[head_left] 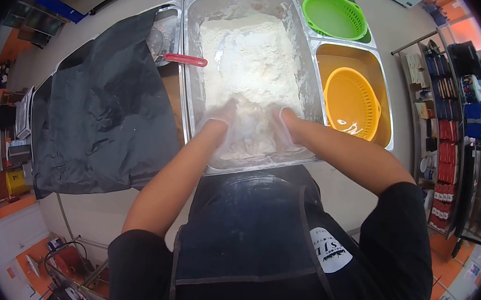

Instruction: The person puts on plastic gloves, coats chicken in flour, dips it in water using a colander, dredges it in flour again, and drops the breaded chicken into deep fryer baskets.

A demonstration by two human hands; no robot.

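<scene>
A large metal tray (309, 81) holds a thick bed of white flour-like powder (253, 53). Both my hands are in its near part, in what look like clear, powder-dusted gloves. My left hand (224, 116) is at the left side of the near powder, its fingers blurred and partly buried. Opposite it, my right hand (284, 125) is sunk in the powder at the right, its fingers hidden. Whatever lies between the hands is coated in powder and cannot be made out. A red handle (185, 59) lies across the tray's left rim.
Black cloth (112, 103) covers containers at the left. On the right are a green basket (334, 15) and a yellow basket (351, 103) in metal trays. Shelves with packages (447, 135) stand farther right. A dark apron (245, 225) is in front of my body.
</scene>
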